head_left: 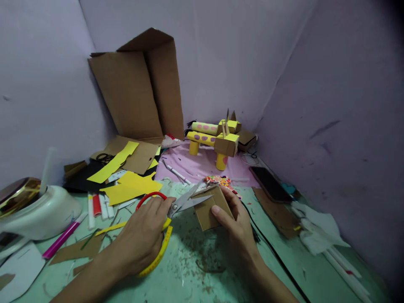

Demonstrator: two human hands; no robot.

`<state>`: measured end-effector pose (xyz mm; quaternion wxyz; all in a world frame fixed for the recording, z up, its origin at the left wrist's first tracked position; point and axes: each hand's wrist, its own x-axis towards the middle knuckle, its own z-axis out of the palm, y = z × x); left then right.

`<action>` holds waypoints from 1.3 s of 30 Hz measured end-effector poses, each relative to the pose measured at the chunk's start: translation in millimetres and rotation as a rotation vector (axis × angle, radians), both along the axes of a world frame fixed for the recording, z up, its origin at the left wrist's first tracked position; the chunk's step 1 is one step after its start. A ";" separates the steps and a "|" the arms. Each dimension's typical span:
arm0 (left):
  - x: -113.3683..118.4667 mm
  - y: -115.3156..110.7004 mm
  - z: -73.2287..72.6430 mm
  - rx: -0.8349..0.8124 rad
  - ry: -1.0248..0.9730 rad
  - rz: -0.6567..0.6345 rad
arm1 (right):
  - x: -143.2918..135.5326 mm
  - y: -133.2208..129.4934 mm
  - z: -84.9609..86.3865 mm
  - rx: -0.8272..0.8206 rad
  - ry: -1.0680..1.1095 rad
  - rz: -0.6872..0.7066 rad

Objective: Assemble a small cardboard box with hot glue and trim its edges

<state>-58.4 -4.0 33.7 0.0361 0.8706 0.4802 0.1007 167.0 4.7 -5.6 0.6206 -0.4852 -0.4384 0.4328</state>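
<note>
My left hand (147,231) is closed around the red handle of a pair of scissors (176,207). Their blades are spread, with the tips at the upper left edge of a folded piece of brown cardboard (210,208). I cannot tell whether they are cutting into it. That cardboard is gripped in my right hand (233,214), thumb on its near face and fingers behind. Below my left hand curves a yellow strip with dark marks (160,256), like a measuring tape. Behind the cardboard lies a colourful patterned packet (217,181), partly hidden.
Two yellow tube-bodied animal models (202,138) stand on pink cloth at the back. A large cardboard box (132,92) leans against the wall. Yellow paper scraps (132,187) lie left; a phone (271,184) and black cable (274,252) lie right. A white glue gun or pot-like object (59,212) stands far left.
</note>
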 end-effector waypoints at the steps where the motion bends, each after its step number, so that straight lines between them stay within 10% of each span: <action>1: 0.1 0.0 -1.4 0.000 -0.002 0.003 | -0.6 -1.0 1.6 -0.011 -0.002 0.004; 39: 3.6 2.7 -11.8 0.157 0.076 0.031 | 0.0 -7.3 0.9 0.067 -0.240 -0.002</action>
